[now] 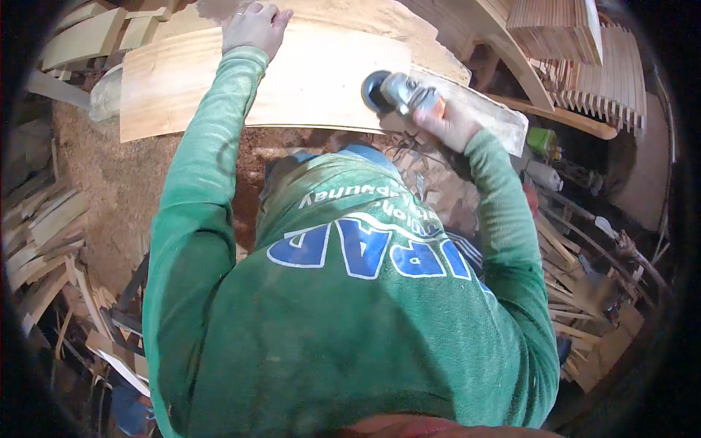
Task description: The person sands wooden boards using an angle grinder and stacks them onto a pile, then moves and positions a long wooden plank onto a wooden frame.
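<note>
A pale, thin wooden board (pixel 321 80) lies across the work surface in front of me. My left hand (pixel 255 29) is at its far edge, left of the middle, with the fingers curled over that edge and the thumb out to the right. In my right hand (pixel 449 125) is an angle grinder (pixel 412 95), gripped round its body. The grinder's dark round disc (pixel 376 90) is over the board's right end and looks tilted against its face. The exact contact under the disc is hidden.
Stacked slatted wood pieces (pixel 602 80) stand at the far right, beside a curved wooden piece (pixel 511 51). Boards (pixel 84 40) lie at the far left. Offcuts (pixel 47 226) pile up on the left, more strips (pixel 577 306) on the right. Sawdust covers the ground (pixel 102 190).
</note>
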`<state>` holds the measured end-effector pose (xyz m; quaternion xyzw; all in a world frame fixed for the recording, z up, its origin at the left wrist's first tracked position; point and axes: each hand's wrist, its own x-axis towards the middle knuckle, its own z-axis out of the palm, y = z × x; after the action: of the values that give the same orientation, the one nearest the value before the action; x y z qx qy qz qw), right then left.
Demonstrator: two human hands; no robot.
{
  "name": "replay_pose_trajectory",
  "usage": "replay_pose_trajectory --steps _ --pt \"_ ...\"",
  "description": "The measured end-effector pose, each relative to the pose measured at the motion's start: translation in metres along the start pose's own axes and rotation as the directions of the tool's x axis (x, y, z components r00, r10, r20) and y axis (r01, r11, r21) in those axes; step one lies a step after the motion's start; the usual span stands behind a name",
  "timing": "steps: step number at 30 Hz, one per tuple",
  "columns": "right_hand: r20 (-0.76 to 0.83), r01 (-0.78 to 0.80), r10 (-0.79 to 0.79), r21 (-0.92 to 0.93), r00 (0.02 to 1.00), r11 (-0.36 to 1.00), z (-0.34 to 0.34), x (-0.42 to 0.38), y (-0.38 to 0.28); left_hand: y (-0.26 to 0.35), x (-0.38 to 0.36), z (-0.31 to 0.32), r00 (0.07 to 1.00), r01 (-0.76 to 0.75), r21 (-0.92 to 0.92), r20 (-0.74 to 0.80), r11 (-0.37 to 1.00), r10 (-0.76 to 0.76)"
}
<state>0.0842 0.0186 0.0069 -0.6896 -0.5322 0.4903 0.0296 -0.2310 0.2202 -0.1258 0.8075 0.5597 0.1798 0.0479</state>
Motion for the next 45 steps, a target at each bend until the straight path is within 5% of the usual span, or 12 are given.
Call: replay_pose_trajectory --steps 7,10,11,17,22,24,27,34,36,40,43,45 --pt "0.065 0.180 -0.193 0.169 0.979 0.969 0.064 -0.002 -0.020 -0.004 0.002 0.003 0.999 0.010 -0.006 0.051 1.000 -0.010" --pt "0.061 0.024 -0.007 -0.290 0.998 0.957 0.020 0.009 -0.056 -0.003 0.002 0.004 0.999 0.010 0.000 0.035 1.000 -0.010" --pt "0.126 -0.081 0.094 -0.107 0.988 0.991 0.006 0.019 -0.045 -0.002 0.003 0.004 0.999 0.022 0.006 0.037 1.000 -0.022" --pt "-0.141 -0.136 0.113 -0.168 0.984 0.976 -0.048 0.115 0.008 0.001 0.004 -0.004 0.986 0.040 0.014 0.159 0.999 -0.041" --pt "0.006 0.215 -0.215 -0.052 0.977 0.975 -0.009 0.032 -0.026 -0.002 0.002 -0.003 0.993 -0.043 -0.106 0.105 0.993 0.055" --pt "0.113 0.257 -0.236 -0.235 0.965 0.938 0.000 0.010 -0.020 0.001 0.003 -0.007 0.982 -0.029 -0.113 0.182 0.993 0.050" --pt "0.101 0.260 -0.254 -0.057 0.962 0.964 -0.005 -0.002 -0.010 0.015 -0.005 0.001 0.979 -0.082 -0.078 0.178 0.994 0.095" --pt "-0.022 -0.254 0.253 -0.036 0.967 0.967 -0.065 0.005 0.017 0.049 -0.015 -0.010 0.991 -0.066 -0.116 0.112 0.991 0.079" --pt "0.031 0.061 -0.067 0.153 0.997 0.986 -0.044 -0.005 0.043 0.044 -0.017 -0.004 0.990 -0.061 -0.125 0.116 0.990 0.075" --pt "0.248 0.102 -0.102 0.010 0.963 0.995 -0.025 -0.032 0.015 0.063 -0.055 -0.022 0.977 -0.165 -0.023 0.131 0.986 0.167" --pt "0.060 0.388 -0.386 -0.026 0.920 0.921 -0.008 -0.008 0.046 0.082 -0.114 -0.039 0.916 -0.251 0.061 0.338 0.966 0.217" --pt "0.116 0.246 -0.249 0.040 0.961 0.968 -0.019 0.013 0.045 0.101 -0.148 -0.057 0.862 -0.285 0.117 0.466 0.952 0.201"
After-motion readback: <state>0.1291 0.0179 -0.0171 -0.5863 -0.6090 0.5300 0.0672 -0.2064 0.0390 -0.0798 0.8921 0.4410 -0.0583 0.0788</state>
